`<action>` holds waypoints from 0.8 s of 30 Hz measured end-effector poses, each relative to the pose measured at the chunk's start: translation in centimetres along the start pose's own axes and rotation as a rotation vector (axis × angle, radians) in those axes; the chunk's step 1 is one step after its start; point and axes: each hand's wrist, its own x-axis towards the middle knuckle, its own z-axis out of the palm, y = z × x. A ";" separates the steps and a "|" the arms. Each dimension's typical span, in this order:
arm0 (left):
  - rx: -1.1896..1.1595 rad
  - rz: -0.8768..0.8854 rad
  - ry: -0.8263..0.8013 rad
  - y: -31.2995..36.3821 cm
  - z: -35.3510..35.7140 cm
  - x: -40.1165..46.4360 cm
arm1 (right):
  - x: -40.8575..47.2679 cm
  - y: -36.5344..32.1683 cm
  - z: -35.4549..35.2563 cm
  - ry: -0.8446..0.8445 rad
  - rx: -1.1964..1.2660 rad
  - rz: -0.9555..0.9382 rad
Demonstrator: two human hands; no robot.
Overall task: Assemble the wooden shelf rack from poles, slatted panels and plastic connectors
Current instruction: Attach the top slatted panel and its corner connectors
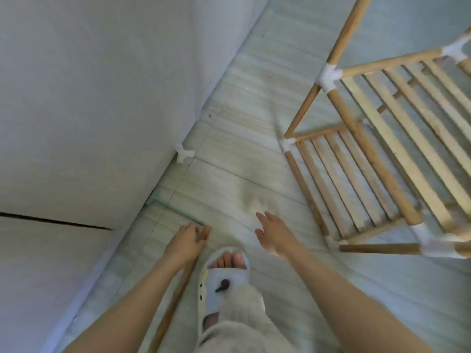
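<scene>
Wooden round pole (175, 289) runs under the left forearm, its lower end cut off by the frame edge; the left hand (187, 242) curls around its top end. Motion blur softens the right hand (274, 231), which seems spread wide, holding nothing. No writing is readable. Pale striped floor tiles (254, 103) meet a plain white wall (89, 98), where a loose white plastic connector (184, 154) lies. At right stands the part-built slatted wooden rack (382, 149), cropped by the frame. A grey slipper (224, 276) shows below.

A home room: pale tiled floor (229, 154), plain white wall (89, 98), and a slippered foot (224, 273).
</scene>
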 end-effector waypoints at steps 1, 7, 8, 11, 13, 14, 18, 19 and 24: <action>0.040 -0.021 -0.011 -0.5 0.8 0.1 | 0.2 0.5 1.0 -0.042 -0.028 0.010; 0.154 -0.075 0.047 -0.9 2.8 0.0 | -0.1 1.8 3.5 -0.146 -0.052 0.002; 0.128 -0.080 0.060 -0.7 2.4 0.0 | -0.2 1.9 3.2 -0.161 -0.012 0.014; 0.012 0.012 0.083 -0.3 0.4 -0.1 | -0.6 1.4 1.7 -0.133 0.139 0.077; -0.057 0.129 0.094 0.6 -2.0 -0.7 | -1.5 0.4 0.1 -0.083 0.264 0.114; -0.088 0.186 0.114 1.5 -3.4 -1.0 | -2.2 -0.2 -0.9 -0.054 0.339 0.123; -0.205 0.435 0.268 8.0 -9.3 -3.3 | -5.6 -2.6 -7.3 0.097 0.521 0.038; -0.234 0.501 0.311 10.1 -10.8 -4.3 | -6.9 -3.0 -9.2 0.145 0.541 -0.012; -0.509 0.824 0.389 20.8 -17.3 -11.4 | -15.6 -5.0 -18.4 0.324 0.680 -0.269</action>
